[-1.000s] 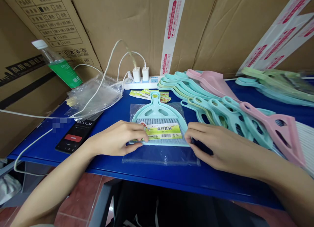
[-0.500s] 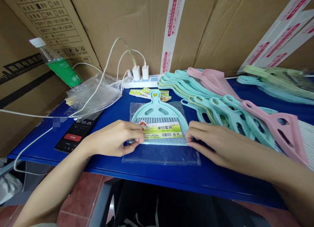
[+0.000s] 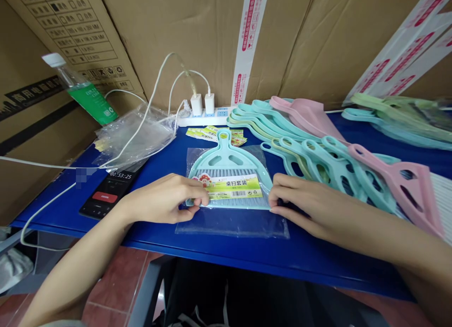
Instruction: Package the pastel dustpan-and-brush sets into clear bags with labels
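Note:
A light-blue mini dustpan (image 3: 223,150) lies flat in a clear plastic bag (image 3: 233,225), its handle pointing away from me. A brush with grey-blue bristles (image 3: 222,173) is nested in the pan. Across the bristles rests a green-and-white label card (image 3: 235,187) with a mushroom picture and a barcode. My left hand (image 3: 174,197) is closed at the bag's left side, its fingertips over the card's left end. On the opposite side, my right hand (image 3: 296,197) pinches the bag by the pan's right corner. The bag's lower end spreads flat toward me.
Stacked dustpans (image 3: 303,117) and brushes (image 3: 339,167), blue, green and pink, lie to the right. Behind are more label cards (image 3: 208,133) and a power strip (image 3: 222,116). Plastic bags (image 3: 134,134), a phone (image 3: 109,190), a bottle (image 3: 90,101) and white cables occupy the left.
The label card has shifted slightly left, and more of its left end shows. My right hand has moved very slightly to the right; the dustpan stays in place.

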A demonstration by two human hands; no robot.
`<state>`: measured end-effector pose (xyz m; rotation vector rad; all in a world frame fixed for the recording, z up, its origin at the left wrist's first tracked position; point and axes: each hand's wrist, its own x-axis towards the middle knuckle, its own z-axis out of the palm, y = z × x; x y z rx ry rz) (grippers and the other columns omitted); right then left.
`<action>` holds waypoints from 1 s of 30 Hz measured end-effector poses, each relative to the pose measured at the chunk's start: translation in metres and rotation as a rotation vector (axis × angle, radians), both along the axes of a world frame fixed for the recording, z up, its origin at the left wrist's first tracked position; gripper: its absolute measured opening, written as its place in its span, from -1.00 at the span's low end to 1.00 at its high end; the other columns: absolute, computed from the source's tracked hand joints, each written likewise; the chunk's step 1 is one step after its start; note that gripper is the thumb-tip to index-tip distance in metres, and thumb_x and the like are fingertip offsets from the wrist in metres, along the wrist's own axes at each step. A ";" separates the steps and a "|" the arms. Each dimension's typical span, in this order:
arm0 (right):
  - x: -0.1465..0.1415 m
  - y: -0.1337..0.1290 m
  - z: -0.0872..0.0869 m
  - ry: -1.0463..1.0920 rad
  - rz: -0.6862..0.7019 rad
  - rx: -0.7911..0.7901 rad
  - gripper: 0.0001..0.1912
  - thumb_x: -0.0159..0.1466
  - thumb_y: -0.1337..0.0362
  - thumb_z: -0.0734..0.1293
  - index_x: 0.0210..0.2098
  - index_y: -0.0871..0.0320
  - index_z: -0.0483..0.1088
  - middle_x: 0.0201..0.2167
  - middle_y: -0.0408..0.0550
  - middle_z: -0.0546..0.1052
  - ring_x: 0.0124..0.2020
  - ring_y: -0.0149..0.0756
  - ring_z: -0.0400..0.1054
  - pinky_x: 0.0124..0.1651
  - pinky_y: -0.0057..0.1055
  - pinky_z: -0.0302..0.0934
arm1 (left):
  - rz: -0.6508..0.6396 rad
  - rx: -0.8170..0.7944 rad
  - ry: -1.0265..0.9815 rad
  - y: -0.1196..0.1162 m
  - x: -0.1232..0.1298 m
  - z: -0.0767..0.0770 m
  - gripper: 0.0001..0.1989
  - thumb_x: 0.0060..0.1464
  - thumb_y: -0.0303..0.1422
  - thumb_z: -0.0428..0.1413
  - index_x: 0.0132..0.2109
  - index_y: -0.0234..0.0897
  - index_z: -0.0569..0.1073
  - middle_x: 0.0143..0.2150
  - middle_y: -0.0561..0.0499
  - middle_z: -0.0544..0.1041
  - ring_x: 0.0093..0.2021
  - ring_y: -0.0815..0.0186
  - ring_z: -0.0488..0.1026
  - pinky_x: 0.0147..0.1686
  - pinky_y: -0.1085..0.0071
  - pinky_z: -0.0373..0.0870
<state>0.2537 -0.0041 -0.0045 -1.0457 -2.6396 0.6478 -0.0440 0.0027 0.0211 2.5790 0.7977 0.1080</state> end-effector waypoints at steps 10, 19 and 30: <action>-0.003 -0.002 0.002 -0.007 -0.008 0.035 -0.62 0.42 0.18 0.03 -0.41 0.09 0.35 -0.41 -0.04 0.41 -0.41 -0.29 0.35 -0.36 -0.32 0.25 | -0.015 0.002 0.032 -0.002 -0.001 -0.001 -0.78 0.09 -0.58 0.00 -0.20 -0.24 0.46 -0.27 0.07 0.54 -0.41 0.43 0.41 -0.36 0.50 0.28; -0.004 0.002 -0.007 0.070 -0.056 0.253 -0.69 0.39 0.20 0.13 -0.03 0.11 0.45 -0.21 0.04 0.36 -0.23 -0.21 0.37 -0.18 -0.24 0.30 | -0.021 -0.026 0.000 0.001 -0.001 -0.004 -0.73 0.05 -0.64 -0.03 -0.18 -0.26 0.43 -0.21 0.02 0.51 -0.25 0.35 0.46 -0.23 0.45 0.33; 0.003 0.002 -0.012 0.015 -0.140 0.182 -0.43 0.37 -0.12 0.09 0.13 0.04 0.45 -0.26 0.01 0.34 -0.29 -0.20 0.37 -0.21 -0.20 0.33 | -0.022 -0.002 0.020 -0.001 -0.001 -0.003 -0.72 0.04 -0.65 -0.03 -0.17 -0.26 0.42 -0.18 0.00 0.49 -0.23 0.33 0.45 -0.22 0.44 0.33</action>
